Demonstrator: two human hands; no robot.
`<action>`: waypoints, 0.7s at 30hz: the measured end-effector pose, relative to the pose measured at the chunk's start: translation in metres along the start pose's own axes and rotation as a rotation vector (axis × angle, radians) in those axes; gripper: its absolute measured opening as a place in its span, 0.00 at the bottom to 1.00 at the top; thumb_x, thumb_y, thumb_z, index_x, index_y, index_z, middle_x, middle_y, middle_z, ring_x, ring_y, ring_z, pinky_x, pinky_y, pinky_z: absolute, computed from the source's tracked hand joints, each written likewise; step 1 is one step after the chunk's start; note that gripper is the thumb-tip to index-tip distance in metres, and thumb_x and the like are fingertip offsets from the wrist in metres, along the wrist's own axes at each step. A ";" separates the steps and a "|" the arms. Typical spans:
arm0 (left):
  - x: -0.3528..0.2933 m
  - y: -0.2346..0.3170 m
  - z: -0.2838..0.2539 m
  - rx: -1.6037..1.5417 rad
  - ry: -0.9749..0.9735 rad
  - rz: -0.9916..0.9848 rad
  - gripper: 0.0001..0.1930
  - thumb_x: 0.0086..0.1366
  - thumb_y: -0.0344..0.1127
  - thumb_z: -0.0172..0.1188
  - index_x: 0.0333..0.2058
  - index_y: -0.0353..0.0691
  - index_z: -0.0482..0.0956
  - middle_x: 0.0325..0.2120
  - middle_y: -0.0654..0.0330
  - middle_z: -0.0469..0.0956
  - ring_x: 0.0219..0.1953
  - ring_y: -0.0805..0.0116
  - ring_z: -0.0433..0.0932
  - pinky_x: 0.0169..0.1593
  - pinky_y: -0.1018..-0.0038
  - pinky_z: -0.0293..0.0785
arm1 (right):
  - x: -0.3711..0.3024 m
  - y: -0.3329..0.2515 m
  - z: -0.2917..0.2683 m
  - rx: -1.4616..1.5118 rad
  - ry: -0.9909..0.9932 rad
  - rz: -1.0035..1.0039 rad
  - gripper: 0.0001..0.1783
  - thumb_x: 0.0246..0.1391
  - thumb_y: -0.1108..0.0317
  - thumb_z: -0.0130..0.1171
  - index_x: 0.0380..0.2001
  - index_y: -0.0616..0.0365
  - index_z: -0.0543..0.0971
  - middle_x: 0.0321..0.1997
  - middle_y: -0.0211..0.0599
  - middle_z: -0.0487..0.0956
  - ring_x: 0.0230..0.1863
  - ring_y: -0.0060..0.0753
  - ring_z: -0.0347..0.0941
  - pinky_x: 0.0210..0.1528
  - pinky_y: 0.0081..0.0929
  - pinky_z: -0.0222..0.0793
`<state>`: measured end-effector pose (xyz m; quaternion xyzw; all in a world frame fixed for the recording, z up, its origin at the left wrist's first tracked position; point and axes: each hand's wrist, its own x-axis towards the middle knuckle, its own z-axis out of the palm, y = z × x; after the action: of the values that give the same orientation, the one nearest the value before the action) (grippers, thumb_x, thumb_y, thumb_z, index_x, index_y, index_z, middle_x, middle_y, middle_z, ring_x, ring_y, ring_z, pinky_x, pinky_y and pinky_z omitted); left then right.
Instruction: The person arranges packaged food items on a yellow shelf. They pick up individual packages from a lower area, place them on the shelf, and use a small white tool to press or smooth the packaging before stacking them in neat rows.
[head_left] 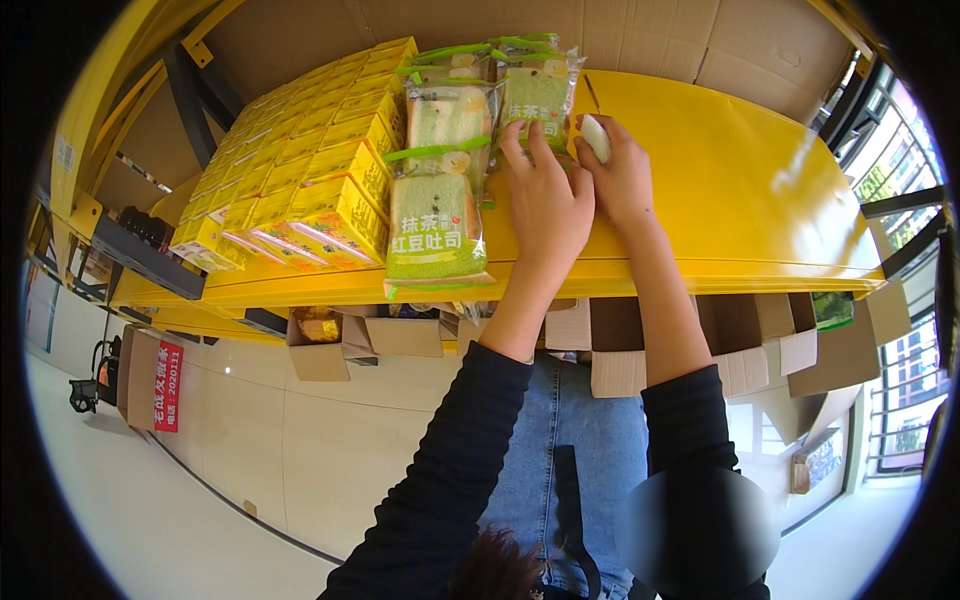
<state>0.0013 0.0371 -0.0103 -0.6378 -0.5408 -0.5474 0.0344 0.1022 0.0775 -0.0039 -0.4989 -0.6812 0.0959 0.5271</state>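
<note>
Green-and-white packs of sliced toast in clear film stand in two rows on a yellow shelf [720, 180]. The nearest toast pack [435, 215] of the left row lies at the shelf's front edge. My left hand [548, 205] is over the lower end of the right-row toast pack [536, 95], its fingers apart and reaching onto the wrapper. Beside it, my right hand [625, 180] is closed around a small white object [596, 138] with a rounded end; its kind does not show. The two hands nearly touch at the thumbs.
Stacked yellow boxes [300, 190] fill the shelf's left side. Cardboard [660, 38] lines the back. Below the shelf are open cartons [618, 372], and a grey beam [150, 258] crosses at the left. Barred windows [900, 400] are on the right.
</note>
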 end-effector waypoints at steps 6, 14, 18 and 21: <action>0.000 0.005 -0.002 -0.180 0.013 0.005 0.19 0.54 0.26 0.54 0.47 0.33 0.66 0.48 0.47 0.64 0.33 0.58 0.75 0.39 0.65 0.72 | 0.001 0.003 0.000 -0.003 0.054 0.022 0.16 0.50 0.64 0.57 0.42 0.58 0.75 0.38 0.51 0.78 0.39 0.54 0.75 0.42 0.41 0.70; 0.000 0.006 0.002 -0.232 0.011 0.083 0.10 0.56 0.25 0.54 0.39 0.36 0.72 0.27 0.54 0.76 0.22 0.62 0.75 0.26 0.69 0.71 | 0.001 0.006 -0.002 0.020 0.136 -0.004 0.15 0.50 0.65 0.57 0.41 0.58 0.76 0.36 0.49 0.79 0.37 0.53 0.76 0.40 0.39 0.71; -0.001 0.009 -0.003 -0.241 -0.007 0.103 0.07 0.56 0.26 0.54 0.36 0.38 0.74 0.25 0.55 0.77 0.19 0.63 0.74 0.24 0.70 0.69 | 0.002 0.000 -0.001 0.097 0.183 0.001 0.14 0.49 0.68 0.57 0.41 0.58 0.76 0.36 0.47 0.80 0.36 0.48 0.77 0.40 0.37 0.72; -0.012 0.021 -0.017 -0.315 0.021 0.161 0.07 0.56 0.25 0.54 0.35 0.38 0.75 0.25 0.56 0.77 0.20 0.64 0.74 0.24 0.71 0.69 | 0.003 0.000 -0.005 0.138 0.285 -0.111 0.12 0.49 0.72 0.54 0.39 0.59 0.76 0.33 0.42 0.80 0.29 0.39 0.78 0.33 0.31 0.73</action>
<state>0.0080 0.0095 -0.0008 -0.6706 -0.3952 -0.6276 -0.0167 0.1065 0.0778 -0.0001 -0.4319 -0.6179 0.0416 0.6557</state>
